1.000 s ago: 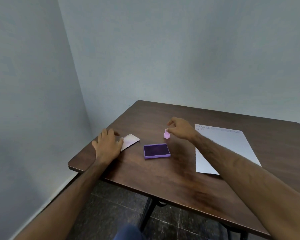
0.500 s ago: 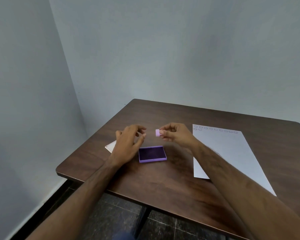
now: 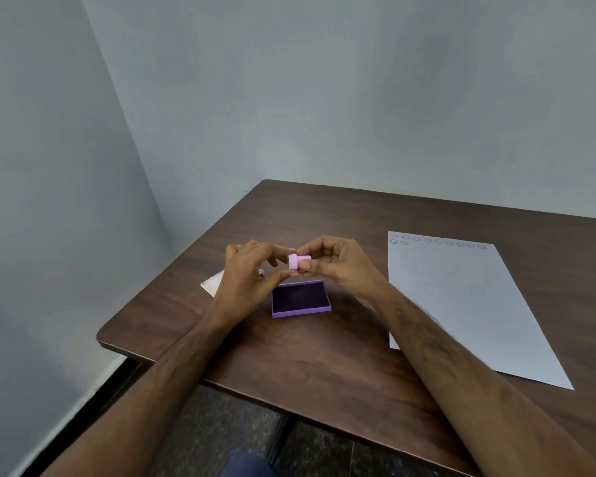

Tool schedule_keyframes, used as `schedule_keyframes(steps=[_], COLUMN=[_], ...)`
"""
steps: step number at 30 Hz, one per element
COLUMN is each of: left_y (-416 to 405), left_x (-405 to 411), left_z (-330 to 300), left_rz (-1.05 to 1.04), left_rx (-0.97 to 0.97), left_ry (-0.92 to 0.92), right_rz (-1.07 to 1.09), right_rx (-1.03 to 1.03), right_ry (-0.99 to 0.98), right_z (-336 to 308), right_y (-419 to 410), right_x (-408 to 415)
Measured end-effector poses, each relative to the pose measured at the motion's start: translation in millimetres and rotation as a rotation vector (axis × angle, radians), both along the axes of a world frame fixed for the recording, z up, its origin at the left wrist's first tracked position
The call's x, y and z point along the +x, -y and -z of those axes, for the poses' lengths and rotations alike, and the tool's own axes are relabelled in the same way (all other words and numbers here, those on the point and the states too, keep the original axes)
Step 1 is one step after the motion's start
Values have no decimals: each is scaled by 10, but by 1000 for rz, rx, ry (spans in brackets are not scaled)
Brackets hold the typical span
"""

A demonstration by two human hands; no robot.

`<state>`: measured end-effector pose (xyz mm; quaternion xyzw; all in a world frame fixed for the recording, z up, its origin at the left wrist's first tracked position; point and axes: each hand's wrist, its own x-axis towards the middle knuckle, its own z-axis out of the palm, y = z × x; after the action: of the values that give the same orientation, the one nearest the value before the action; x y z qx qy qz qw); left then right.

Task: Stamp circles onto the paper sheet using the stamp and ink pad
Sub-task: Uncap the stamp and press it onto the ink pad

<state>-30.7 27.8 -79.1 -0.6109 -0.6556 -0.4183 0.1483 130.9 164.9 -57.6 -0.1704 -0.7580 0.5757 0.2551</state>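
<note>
A small pink stamp (image 3: 296, 261) is held sideways in the air above the open purple ink pad (image 3: 300, 298). My right hand (image 3: 338, 265) pinches its handle end between thumb and fingers. My left hand (image 3: 252, 275) touches its wider end with thumb and forefinger. The white paper sheet (image 3: 461, 304) lies to the right on the table, with a row of faint stamped circles (image 3: 437, 241) along its far edge and two more below at the left.
The dark wooden table (image 3: 324, 356) stands in a corner of grey walls. A white lid or card (image 3: 214, 282) lies left of the ink pad, partly hidden by my left hand. The table's front edge runs below my forearms, dark floor beneath.
My right hand lifted the stamp off the table and turned it sideways. My left hand left the white card and came over to the stamp's wide end.
</note>
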Motion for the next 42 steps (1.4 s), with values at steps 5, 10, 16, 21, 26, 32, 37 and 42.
schedule_keyframes(steps=[5, 10, 16, 21, 26, 32, 37, 42], left_y=[-23, -63, -71, -70, -48, 319, 341, 321], left_x=[-52, -83, -35, -46, -8, 157, 142, 94], left_z=[-9, 1, 22, 67, 51, 23, 75, 106], left_rz=[-32, -190, -294, -393, -369, -84, -20, 22], left_rx=[52, -55, -264, -333, -282, -316, -400, -398], left_ry=[159, 166, 1, -127, -102, -119, -71, 63], right_rz=[73, 218, 189, 147, 57, -5, -63, -96], right_rx=[-19, -156, -101, -16, 125, 535, 627, 651], right_ry=[-31, -137, -69, -8, 85, 212, 287, 373], right_z=[3, 23, 26, 2, -25, -84, -142, -148], right_y=[-19, -110, -65, -52, -67, 10, 31, 40], right_x=[22, 111, 108, 144, 175, 214, 276, 264])
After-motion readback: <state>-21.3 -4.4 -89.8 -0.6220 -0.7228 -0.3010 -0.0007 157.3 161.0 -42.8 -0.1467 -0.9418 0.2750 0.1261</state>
